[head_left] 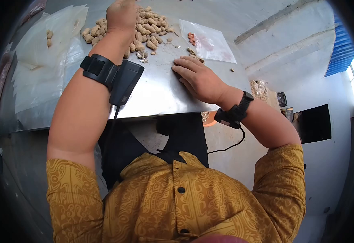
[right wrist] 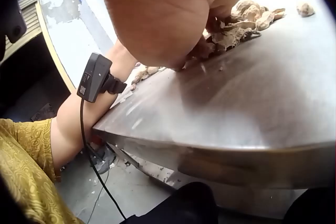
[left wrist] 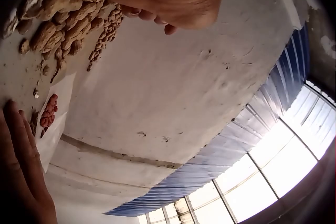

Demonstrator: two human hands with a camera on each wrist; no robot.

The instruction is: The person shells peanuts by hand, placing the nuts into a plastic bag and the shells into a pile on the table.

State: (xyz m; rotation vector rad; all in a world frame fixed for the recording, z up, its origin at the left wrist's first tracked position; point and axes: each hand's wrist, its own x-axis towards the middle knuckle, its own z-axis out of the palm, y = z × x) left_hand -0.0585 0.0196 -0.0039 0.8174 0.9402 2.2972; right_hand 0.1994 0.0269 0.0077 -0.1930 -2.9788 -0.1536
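Note:
Beside the pile of unshelled peanuts, my left hand reaches to the far side of the metal table. In the left wrist view its fingertips are bent in under the palm; I cannot tell whether they hold anything. My right hand lies low over the tabletop with its fingers extended to the left. Empty peanut shells are right by its fingers in the right wrist view. Just beyond that hand, reddish shelled peanuts lie at the left edge of a clear plastic bag.
Clear plastic bags spread over the table's left side, with a couple of peanuts showing among them. Shell scraps are scattered in front of the pile. A white wall stands behind. An orange container is below the table's front edge.

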